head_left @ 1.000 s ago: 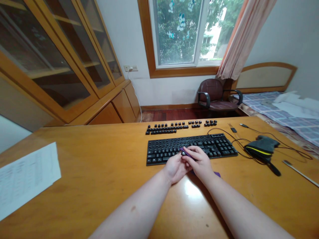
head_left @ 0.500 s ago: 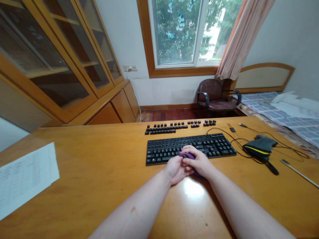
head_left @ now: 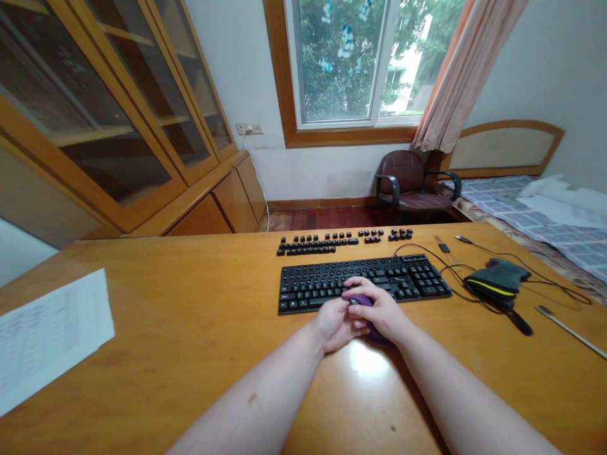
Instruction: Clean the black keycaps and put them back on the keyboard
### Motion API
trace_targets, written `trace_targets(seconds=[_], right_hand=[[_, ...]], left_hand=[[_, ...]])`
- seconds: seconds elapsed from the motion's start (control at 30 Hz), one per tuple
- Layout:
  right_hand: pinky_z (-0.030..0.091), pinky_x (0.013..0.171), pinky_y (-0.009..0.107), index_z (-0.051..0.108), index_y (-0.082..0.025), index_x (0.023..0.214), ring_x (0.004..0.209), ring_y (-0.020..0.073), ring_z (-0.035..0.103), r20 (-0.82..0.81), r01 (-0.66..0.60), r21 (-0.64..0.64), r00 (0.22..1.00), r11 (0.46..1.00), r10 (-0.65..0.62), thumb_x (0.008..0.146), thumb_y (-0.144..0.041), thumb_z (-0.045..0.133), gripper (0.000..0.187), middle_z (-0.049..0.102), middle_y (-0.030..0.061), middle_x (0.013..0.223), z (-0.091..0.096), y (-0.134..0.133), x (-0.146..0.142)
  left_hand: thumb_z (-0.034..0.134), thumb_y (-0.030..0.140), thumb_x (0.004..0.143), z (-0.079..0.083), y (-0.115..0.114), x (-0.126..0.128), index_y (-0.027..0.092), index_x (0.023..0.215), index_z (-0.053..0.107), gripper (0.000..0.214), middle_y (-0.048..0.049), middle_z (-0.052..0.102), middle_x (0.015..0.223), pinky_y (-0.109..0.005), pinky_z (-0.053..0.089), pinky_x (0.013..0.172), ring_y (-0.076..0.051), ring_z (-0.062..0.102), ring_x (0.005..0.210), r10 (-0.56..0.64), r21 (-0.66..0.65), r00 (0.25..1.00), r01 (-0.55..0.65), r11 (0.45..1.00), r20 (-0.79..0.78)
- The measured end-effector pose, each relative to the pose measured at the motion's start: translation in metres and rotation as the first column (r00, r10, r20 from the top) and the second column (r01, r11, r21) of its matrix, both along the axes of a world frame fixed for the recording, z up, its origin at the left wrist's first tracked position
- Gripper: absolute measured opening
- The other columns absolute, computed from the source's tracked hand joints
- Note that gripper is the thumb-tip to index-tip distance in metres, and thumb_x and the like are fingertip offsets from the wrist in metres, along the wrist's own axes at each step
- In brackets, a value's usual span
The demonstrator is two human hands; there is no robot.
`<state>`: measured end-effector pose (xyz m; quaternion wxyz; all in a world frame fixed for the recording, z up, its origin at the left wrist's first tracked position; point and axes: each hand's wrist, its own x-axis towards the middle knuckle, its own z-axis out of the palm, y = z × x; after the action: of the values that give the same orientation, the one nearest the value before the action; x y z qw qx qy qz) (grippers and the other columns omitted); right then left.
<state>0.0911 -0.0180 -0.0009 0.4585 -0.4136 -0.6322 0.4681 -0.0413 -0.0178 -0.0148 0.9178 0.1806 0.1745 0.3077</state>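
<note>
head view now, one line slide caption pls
Purple cloth held between the left grip and right grip at a black keyboard, with loose keycaps in rows beyond on a wooden desk.

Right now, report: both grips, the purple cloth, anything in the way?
Right grip holds purple cloth; left grip cupped against it. Anything inside cloth hidden. Keyboard partly masked by both grips. Loose keycaps lie beyond it.

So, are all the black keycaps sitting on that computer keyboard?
No, several rows of loose black keycaps lie on the wooden desk, just beyond the computer keyboard.
</note>
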Motion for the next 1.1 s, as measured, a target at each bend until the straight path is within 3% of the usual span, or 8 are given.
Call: trace_targets(seconds=[0.1,0.27,0.47,0.67,0.83,1.0,1.1], right_hand=[[0.039,0.092,0.038,0.073,-0.025,0.081,0.101,0.0221,0.052,0.034,-0.01,0.045,0.999,0.999,0.009,0.065,-0.03,0.071,0.016,0.054,0.0053,0.105,0.003,-0.001,0.0],[0.045,0.084,0.035,0.073,-0.026,0.084,0.09,0.0202,0.055,0.012,0.265,0.057,0.964,0.963,-0.266,0.061,-0.029,0.073,0.023,0.055,0.0041,0.092,-0.001,-0.004,-0.006],[0.049,0.072,0.032,0.073,-0.023,0.075,0.08,0.018,0.056,0.021,0.422,0.077,0.905,0.904,-0.424,0.069,-0.032,0.068,0.011,0.055,0.0047,0.087,-0.006,-0.009,-0.01],[0.046,0.084,0.035,0.07,-0.027,0.094,0.097,0.0197,0.055,0.038,0.315,0.164,0.945,0.935,-0.325,0.076,-0.026,0.061,0.02,0.056,0.0054,0.105,-0.007,-0.007,-0.01],[0.047,0.079,0.036,0.07,-0.024,0.077,0.087,0.0205,0.057,0.096,0.395,0.311,0.892,0.864,-0.443,0.075,-0.026,0.062,0.008,0.061,0.006,0.09,-0.002,-0.01,-0.01],[0.046,0.082,0.039,0.063,-0.021,0.082,0.09,0.0208,0.057,0.067,0.488,0.458,0.815,0.743,-0.576,0.083,-0.022,0.047,0.016,0.06,0.0076,0.089,0.001,-0.006,0.002],[0.048,0.078,0.037,0.063,-0.021,0.084,0.085,0.02,0.059,0.158,0.36,0.517,0.852,0.777,-0.499,0.081,-0.021,0.051,0.012,0.061,0.0062,0.086,0.004,-0.004,0.009]], left_hand=[[0.05,0.023,0.077,0.001,0.0,0.0,0.011,0.08,0.057,0.015,-0.0016,0.047,0.065,-0.024,0.033,0.059,-0.008,0.037,0.052,-0.014,-0.011,1.0,0.014,1.0,0.009],[0.05,0.025,0.081,0.005,0.001,0.001,0.013,0.075,0.055,0.014,0.0018,0.041,0.058,-0.025,0.035,0.063,-0.009,0.037,0.052,0.057,-0.058,0.998,-0.055,0.997,0.032],[0.052,0.036,0.083,0.005,-0.001,0.004,0.017,0.081,0.053,0.019,0.0032,0.042,0.06,-0.026,0.036,0.064,-0.009,0.041,0.055,0.152,-0.02,0.988,-0.151,0.988,0.026],[0.054,0.036,0.082,0.004,-0.003,0.006,0.022,0.096,0.051,0.02,0.0021,0.05,0.07,-0.024,0.035,0.062,-0.009,0.042,0.056,0.22,0.025,0.975,-0.22,0.975,-0.02],[0.056,0.037,0.08,0.005,-0.001,0.005,0.019,0.085,0.048,0.02,0.0039,0.044,0.066,-0.023,0.035,0.06,-0.008,0.041,0.055,0.226,0.026,0.974,-0.225,0.974,-0.028],[0.054,0.036,0.081,0.006,0.002,0.002,0.019,0.076,0.041,0.022,0.0054,0.038,0.064,-0.025,0.039,0.062,-0.008,0.041,0.054,0.299,0.135,0.954,-0.291,0.947,-0.038],[0.057,0.037,0.078,0.003,0.003,0.004,0.019,0.075,0.041,0.024,0.0057,0.038,0.061,-0.023,0.037,0.059,-0.007,0.04,0.052,0.327,0.202,0.939,-0.303,0.931,-0.101]])
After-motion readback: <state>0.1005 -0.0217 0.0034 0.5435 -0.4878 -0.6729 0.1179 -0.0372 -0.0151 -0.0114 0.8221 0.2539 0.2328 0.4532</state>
